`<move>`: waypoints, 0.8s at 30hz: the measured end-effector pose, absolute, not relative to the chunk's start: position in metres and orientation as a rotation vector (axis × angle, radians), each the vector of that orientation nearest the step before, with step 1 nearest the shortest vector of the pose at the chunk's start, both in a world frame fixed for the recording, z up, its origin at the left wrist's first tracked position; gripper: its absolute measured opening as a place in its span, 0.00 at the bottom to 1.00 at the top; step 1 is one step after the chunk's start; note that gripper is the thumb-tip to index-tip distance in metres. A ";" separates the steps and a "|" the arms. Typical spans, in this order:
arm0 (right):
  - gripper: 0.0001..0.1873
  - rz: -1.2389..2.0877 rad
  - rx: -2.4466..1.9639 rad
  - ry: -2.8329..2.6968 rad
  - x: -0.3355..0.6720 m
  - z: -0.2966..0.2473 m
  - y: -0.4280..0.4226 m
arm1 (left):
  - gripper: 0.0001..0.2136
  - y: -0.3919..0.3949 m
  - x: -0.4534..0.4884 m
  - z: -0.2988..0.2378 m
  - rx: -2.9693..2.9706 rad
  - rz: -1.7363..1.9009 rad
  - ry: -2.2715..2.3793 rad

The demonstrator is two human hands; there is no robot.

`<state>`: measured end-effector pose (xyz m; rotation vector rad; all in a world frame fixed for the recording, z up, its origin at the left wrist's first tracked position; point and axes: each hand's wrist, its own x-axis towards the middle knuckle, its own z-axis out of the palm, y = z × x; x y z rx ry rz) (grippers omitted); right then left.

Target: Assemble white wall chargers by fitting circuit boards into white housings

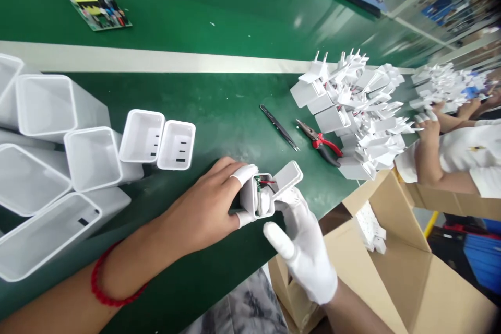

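My left hand (pixel 207 203), bare with white finger cots, grips a white charger housing (pixel 254 199) whose open end shows a circuit board and red wire. My right hand (pixel 303 248), in a white glove, holds the white lid (pixel 288 177) that hangs off that housing by its wires, right beside the opening. Both hands work just above the near edge of the green table (pixel 219 109).
Several empty white housings (pixel 94 159) lie at the left. Black tweezers (pixel 279 127) and red-handled pliers (pixel 321 142) lie beyond my hands. A heap of white plug parts (pixel 356 109) sits at right, where another person's arms (pixel 430 156) work. A cardboard box (pixel 391 261) stands below the table edge. A circuit board (pixel 97 9) lies far left.
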<state>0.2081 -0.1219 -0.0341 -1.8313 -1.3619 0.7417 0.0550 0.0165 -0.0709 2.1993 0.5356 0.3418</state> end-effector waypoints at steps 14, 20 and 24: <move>0.21 0.738 -1.722 -1.436 0.197 -0.041 -0.103 | 0.23 0.021 0.053 -0.070 2.149 0.318 0.576; 0.27 0.630 -1.754 -1.513 0.194 -0.043 -0.095 | 0.25 0.022 0.054 -0.076 2.163 0.337 0.571; 0.21 0.750 -1.768 -1.584 0.197 -0.040 -0.097 | 0.24 0.021 0.053 -0.078 2.153 0.373 0.560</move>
